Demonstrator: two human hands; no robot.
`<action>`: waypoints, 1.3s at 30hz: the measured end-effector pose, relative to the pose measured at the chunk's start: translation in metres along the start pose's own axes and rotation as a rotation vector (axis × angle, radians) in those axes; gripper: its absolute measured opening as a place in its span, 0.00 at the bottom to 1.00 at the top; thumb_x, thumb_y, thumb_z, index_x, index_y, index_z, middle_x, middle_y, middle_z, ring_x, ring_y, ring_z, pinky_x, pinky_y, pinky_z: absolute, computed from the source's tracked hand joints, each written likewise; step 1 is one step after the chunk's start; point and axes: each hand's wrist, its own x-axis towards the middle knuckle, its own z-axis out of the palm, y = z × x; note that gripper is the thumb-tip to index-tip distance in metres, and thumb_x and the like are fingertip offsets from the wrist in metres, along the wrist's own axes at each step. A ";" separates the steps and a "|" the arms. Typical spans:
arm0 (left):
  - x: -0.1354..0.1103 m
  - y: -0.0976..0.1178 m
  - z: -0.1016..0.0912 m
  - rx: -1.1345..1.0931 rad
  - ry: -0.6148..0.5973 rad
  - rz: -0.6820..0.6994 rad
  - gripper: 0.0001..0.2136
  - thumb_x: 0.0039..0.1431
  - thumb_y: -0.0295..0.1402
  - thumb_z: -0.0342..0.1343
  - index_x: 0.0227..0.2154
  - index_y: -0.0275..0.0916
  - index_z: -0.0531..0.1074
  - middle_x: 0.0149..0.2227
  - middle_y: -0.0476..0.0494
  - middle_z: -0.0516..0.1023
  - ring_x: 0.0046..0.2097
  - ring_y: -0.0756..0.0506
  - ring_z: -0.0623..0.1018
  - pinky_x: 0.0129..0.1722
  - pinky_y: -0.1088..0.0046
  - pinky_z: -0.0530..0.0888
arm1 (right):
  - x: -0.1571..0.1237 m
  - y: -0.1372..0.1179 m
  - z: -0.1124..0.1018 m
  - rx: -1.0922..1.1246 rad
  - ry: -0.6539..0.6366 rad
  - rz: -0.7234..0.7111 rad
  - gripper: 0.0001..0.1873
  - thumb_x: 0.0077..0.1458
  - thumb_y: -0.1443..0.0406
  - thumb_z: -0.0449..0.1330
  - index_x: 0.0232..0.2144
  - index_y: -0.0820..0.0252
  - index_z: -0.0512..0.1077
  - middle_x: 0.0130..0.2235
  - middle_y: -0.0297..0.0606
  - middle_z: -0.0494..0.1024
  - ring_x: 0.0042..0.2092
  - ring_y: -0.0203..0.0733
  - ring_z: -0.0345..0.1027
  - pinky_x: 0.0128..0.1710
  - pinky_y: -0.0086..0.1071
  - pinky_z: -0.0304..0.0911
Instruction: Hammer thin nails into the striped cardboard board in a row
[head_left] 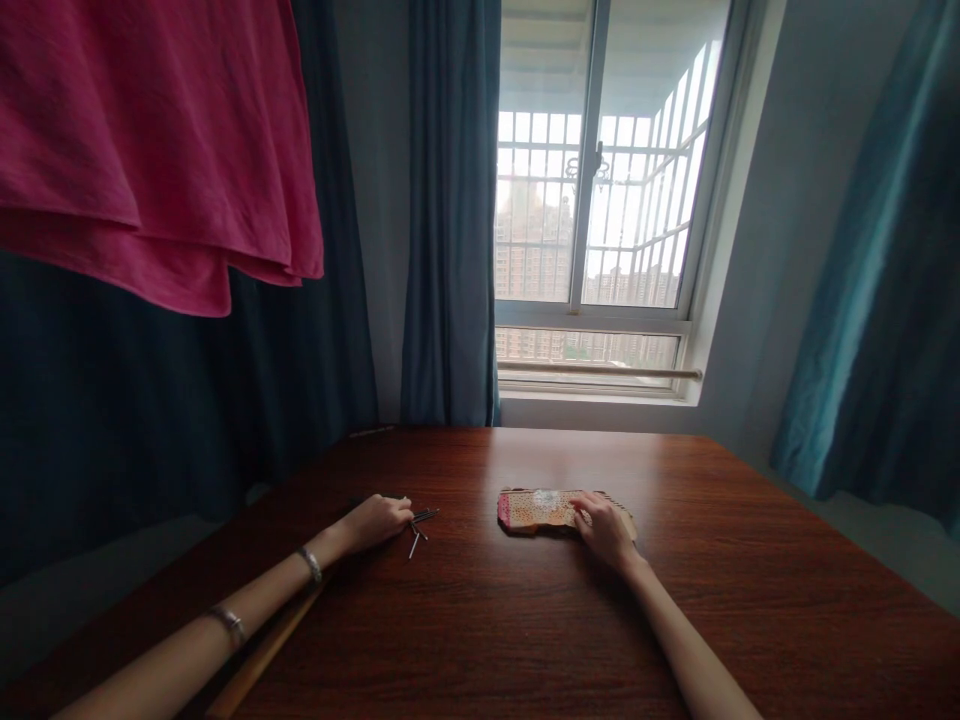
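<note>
My left hand (381, 522): fingers curled at loose nails (414, 546) on worktop (487, 630); can't tell if gripping any. My right hand (606, 530): fingers loosely spread, resting on patterned board (536, 510), right of nails.

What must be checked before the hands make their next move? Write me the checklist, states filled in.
1. Right hand on the ragged-edged patterned board: ok.
2. Board lying on the wooden table: ok.
3. Left hand close to the nails: ok.
4. Nails all lined up one way: not ok, they point at different angles.
5. Left hand's grip on anything: cannot tell, its fingers are too small and closed over to read.
6. Wooden stick apart from the left forearm: cannot tell, it runs alongside.
</note>
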 end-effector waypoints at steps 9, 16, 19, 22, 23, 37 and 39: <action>0.005 -0.012 0.010 0.106 0.067 0.223 0.06 0.57 0.27 0.46 0.33 0.36 0.68 0.34 0.43 0.70 0.32 0.49 0.73 0.31 0.76 0.67 | 0.000 0.004 0.006 0.010 0.017 0.002 0.13 0.51 0.68 0.50 0.36 0.55 0.72 0.37 0.38 0.76 0.42 0.41 0.66 0.44 0.32 0.58; 0.030 0.016 -0.012 -0.473 0.380 -0.041 0.06 0.54 0.33 0.49 0.29 0.37 0.67 0.28 0.50 0.70 0.29 0.52 0.71 0.30 0.79 0.66 | 0.001 0.008 0.010 0.016 0.040 0.036 0.14 0.51 0.68 0.50 0.37 0.55 0.72 0.37 0.38 0.75 0.43 0.42 0.65 0.43 0.33 0.59; 0.063 0.049 -0.016 -0.834 0.467 -0.169 0.10 0.52 0.37 0.49 0.29 0.34 0.69 0.25 0.48 0.71 0.25 0.51 0.71 0.25 0.78 0.66 | 0.001 0.008 0.011 0.013 0.047 0.046 0.14 0.50 0.69 0.51 0.38 0.55 0.72 0.38 0.38 0.75 0.44 0.42 0.65 0.44 0.33 0.59; 0.100 0.087 -0.016 -1.054 0.408 -0.162 0.13 0.49 0.38 0.50 0.30 0.32 0.71 0.23 0.47 0.73 0.21 0.52 0.69 0.21 0.77 0.64 | 0.001 0.007 0.010 0.011 0.047 0.037 0.14 0.49 0.69 0.51 0.37 0.55 0.72 0.39 0.37 0.74 0.45 0.42 0.64 0.46 0.33 0.58; 0.112 0.100 -0.015 -1.073 0.387 -0.136 0.13 0.49 0.38 0.51 0.30 0.32 0.72 0.23 0.47 0.73 0.20 0.52 0.69 0.20 0.77 0.64 | 0.001 0.007 0.010 0.012 0.045 0.032 0.14 0.49 0.69 0.51 0.37 0.55 0.72 0.39 0.37 0.74 0.45 0.41 0.64 0.46 0.33 0.58; 0.189 0.178 0.018 -1.051 0.317 -0.091 0.14 0.46 0.36 0.51 0.26 0.31 0.76 0.27 0.43 0.78 0.31 0.46 0.74 0.30 0.76 0.67 | 0.008 0.018 0.015 -0.045 0.016 0.081 0.17 0.53 0.58 0.50 0.44 0.53 0.70 0.47 0.40 0.71 0.49 0.45 0.61 0.48 0.37 0.57; 0.186 0.179 0.018 -1.071 0.328 -0.106 0.14 0.46 0.37 0.51 0.27 0.31 0.76 0.28 0.42 0.78 0.32 0.46 0.75 0.31 0.76 0.67 | 0.008 0.020 0.017 -0.058 0.012 0.086 0.18 0.53 0.57 0.50 0.44 0.53 0.70 0.47 0.40 0.71 0.49 0.45 0.61 0.48 0.37 0.57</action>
